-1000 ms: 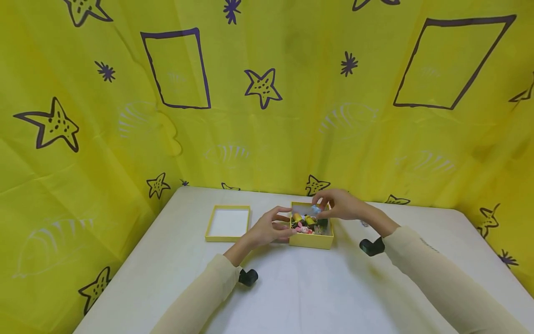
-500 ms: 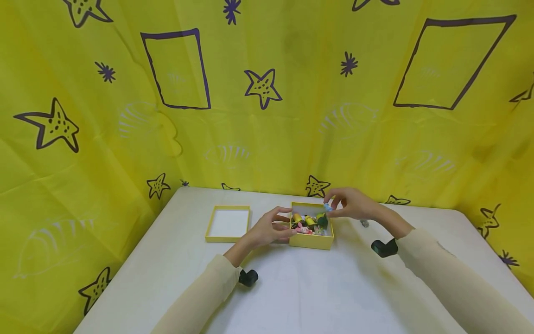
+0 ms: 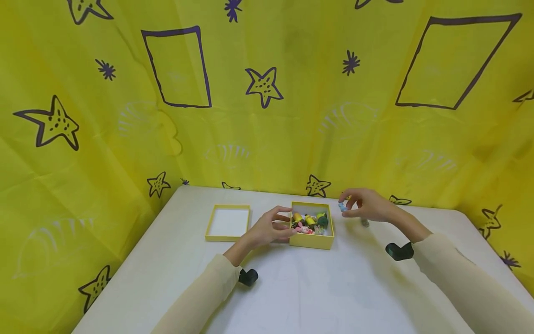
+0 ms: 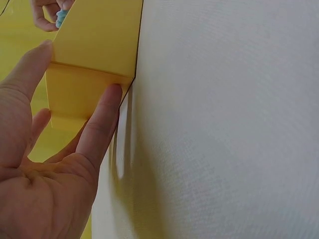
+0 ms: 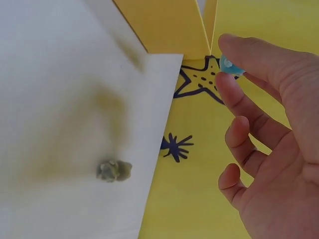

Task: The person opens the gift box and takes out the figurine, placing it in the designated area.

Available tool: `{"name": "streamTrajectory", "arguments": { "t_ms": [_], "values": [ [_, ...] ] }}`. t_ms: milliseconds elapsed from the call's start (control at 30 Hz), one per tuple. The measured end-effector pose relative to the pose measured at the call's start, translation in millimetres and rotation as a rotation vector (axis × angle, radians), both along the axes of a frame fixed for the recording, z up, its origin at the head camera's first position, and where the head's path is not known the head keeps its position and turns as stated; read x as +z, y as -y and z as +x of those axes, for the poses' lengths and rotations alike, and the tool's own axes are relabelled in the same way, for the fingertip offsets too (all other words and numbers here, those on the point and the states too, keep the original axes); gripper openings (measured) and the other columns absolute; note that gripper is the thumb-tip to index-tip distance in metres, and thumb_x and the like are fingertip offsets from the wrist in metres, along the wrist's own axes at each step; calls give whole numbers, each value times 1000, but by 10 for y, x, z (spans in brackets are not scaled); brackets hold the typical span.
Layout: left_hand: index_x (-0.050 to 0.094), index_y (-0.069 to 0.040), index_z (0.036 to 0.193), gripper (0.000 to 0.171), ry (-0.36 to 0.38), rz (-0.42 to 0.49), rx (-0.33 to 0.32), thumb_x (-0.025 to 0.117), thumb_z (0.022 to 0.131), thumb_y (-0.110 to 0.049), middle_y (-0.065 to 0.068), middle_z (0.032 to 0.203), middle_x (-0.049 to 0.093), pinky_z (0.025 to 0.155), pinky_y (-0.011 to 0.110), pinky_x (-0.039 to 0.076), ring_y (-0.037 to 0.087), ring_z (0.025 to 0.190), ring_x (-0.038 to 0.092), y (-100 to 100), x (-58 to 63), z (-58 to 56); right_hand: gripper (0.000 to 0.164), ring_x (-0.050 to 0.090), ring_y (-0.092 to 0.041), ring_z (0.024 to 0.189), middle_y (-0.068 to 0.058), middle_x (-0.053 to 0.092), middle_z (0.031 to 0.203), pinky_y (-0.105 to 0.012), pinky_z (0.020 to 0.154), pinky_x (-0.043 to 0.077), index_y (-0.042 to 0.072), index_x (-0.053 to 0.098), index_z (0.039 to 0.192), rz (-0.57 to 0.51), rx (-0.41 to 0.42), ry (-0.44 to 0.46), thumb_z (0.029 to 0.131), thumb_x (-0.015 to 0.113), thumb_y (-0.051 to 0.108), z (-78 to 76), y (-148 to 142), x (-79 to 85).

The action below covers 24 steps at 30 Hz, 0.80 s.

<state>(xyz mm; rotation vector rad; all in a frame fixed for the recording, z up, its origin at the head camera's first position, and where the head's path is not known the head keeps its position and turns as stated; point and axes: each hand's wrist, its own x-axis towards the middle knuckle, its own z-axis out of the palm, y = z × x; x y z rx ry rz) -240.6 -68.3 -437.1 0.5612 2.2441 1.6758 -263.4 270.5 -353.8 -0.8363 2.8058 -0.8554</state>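
A yellow box (image 3: 310, 240) stands without its lid on the white table, and small toy figures lie inside it, among them a pink one (image 3: 303, 228) and a dark green one (image 3: 322, 221). My left hand (image 3: 271, 227) touches the box's left side with its fingertips; in the left wrist view the fingers (image 4: 102, 124) lie fairly straight against the yellow wall. Between thumb and index finger, my right hand (image 3: 369, 205) pinches a small light-blue toy figure (image 5: 230, 64) in the air, right of the box. Its other fingers curl loosely.
The box's lid (image 3: 228, 223) lies to the left, white inside up. A small grey toy figure (image 5: 113, 171) rests on the table right of the box. A yellow patterned curtain (image 3: 263, 139) hangs behind the table (image 3: 292, 297).
My right hand has carried the light-blue toy figure from over the box out to the right, past its edge. The left hand stays at the box's left side.
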Motion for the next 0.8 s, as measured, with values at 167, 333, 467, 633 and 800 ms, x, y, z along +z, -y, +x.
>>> {"name": "streamTrajectory", "arguments": {
  "t_ms": [167,333,467,633,800],
  "values": [
    [47,-14,151,69,8,1,2,81,91,-19,18,137,58,92,39,60,30,116,65,-10,-8,-8,32,52,-20,76,1,69,89,-27,61,45,6,68,116,10,-38,0,89,82,18,13,-111,-32],
    [47,-13,151,69,17,9,4,81,91,-19,18,138,57,90,39,61,31,116,64,-9,-3,-3,32,52,-20,77,1,70,90,-28,62,46,6,68,116,13,-56,-6,90,82,18,27,-217,-56],
    [47,-13,151,69,14,11,2,81,92,-18,18,138,57,92,39,60,31,116,65,-2,5,4,32,53,-21,77,0,70,90,-28,62,46,5,68,116,26,-74,-8,90,82,17,46,-289,-67],
    [46,-12,152,70,20,12,0,80,92,-19,18,138,57,93,39,59,31,117,65,4,16,7,32,53,-21,76,-2,70,90,-28,60,46,4,67,116,22,-91,5,89,81,15,52,-379,-90],
    [46,-14,152,69,12,-4,1,80,92,-21,17,139,57,95,40,58,30,117,64,6,32,10,32,54,-22,75,-4,70,90,-27,59,46,2,67,116,8,-102,7,90,81,14,47,-489,-130]
  ]
}}
